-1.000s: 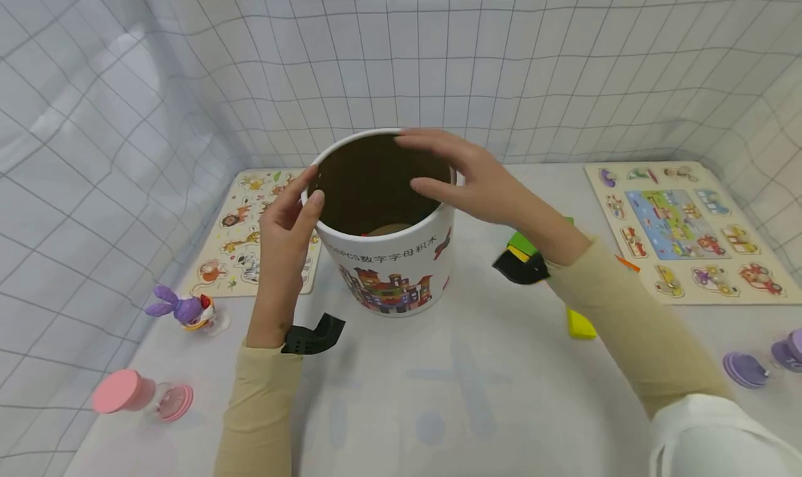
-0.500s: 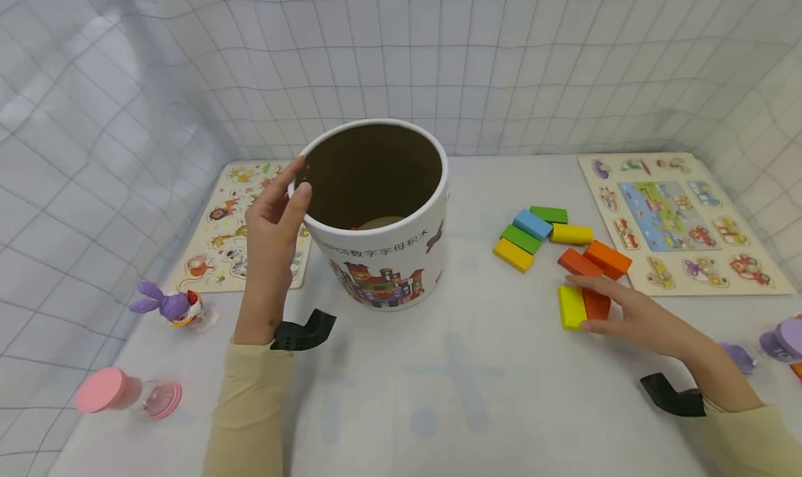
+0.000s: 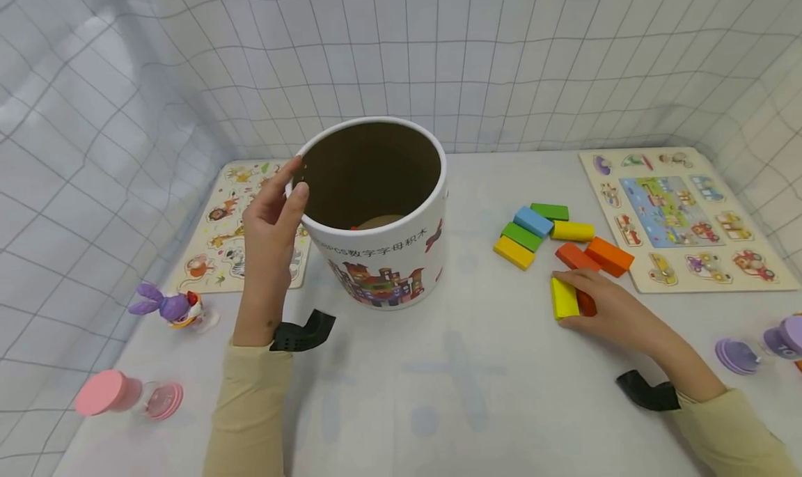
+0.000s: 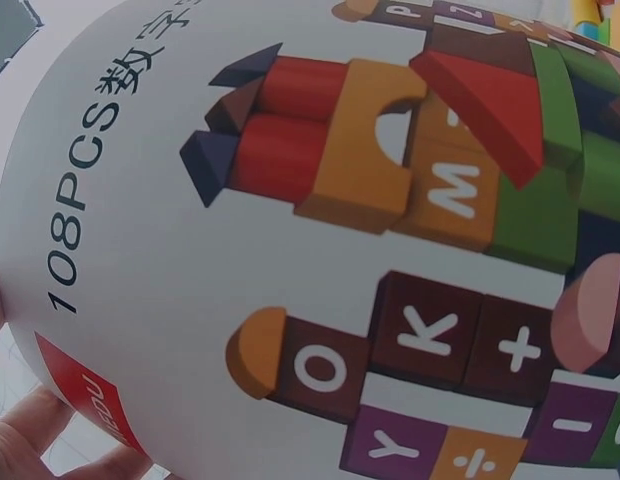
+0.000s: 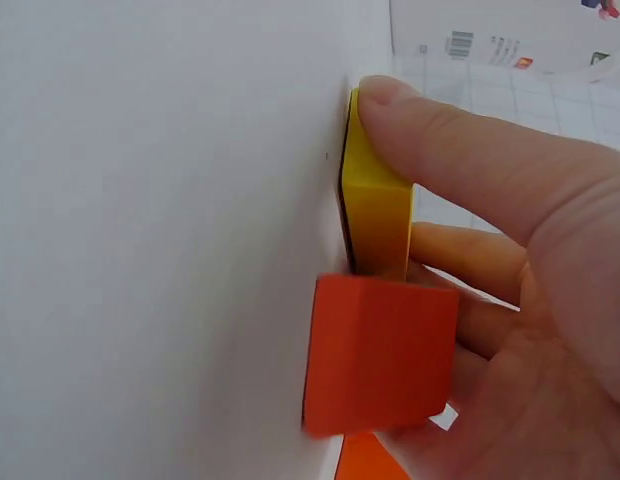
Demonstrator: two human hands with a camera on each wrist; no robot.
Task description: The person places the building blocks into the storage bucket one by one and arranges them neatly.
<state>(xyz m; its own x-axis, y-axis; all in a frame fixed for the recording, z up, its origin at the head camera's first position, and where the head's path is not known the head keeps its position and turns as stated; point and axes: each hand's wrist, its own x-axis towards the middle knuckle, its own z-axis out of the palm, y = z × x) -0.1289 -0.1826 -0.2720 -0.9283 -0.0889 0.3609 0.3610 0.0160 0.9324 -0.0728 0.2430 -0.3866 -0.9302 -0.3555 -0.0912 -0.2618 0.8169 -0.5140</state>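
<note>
A large white bucket with printed block pictures stands upright on the table. At its left rim my left hand holds on, fingers against the wall and thumb at the edge. Printed letters and blocks on the bucket fill the left wrist view. To the right, my right hand pinches a yellow block between thumb and fingers, low at the tabletop. Right beside it sits a red block, partly covered by the hand in the head view. Dark shadow hides most of the bucket's inside; a pale round shape shows at the bottom.
Beyond the right hand lie several loose blocks, among them a blue block and an orange block. Wooden puzzle boards flank the bucket. A purple rabbit toy, a pink-capped item and purple-capped items stand nearer.
My right hand has left the bucket's mouth, moved right and down to the blocks, and now pinches the yellow one, which has shifted slightly. The left hand stays at the rim.
</note>
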